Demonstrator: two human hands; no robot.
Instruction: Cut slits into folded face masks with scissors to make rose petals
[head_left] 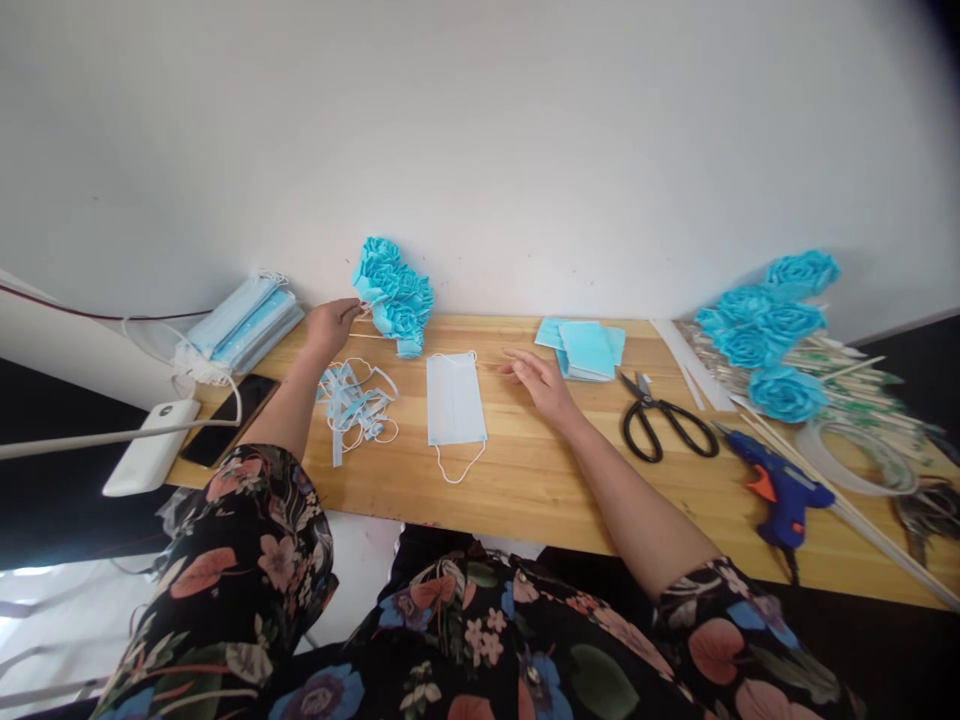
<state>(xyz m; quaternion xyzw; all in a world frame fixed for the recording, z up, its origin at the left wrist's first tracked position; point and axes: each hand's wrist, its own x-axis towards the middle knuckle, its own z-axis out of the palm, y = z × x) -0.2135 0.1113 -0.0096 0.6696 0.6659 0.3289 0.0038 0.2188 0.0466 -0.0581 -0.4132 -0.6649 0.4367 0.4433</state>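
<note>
Head view: a face mask (456,400) lay flat and ungripped, apparently for easy reach. Left of it and farther back, the left hand (330,327) met blue flowers (394,288), perhaps steadying them; any pinch couldn't be told. Right of the mask, the right hand (541,385) was loosely spread, empty.

Wooden table (517,490) holds mask (456,402), scissors (647,402), seemingly tape (862,487)

I see a white power bank (152,449) at the left of the frame, just beside a dark phone (214,442). I make out a pale cable (60,442) crossing both, a dark red wire (97,314) higher up, and a whitish wall (480,150) across the top.
</note>
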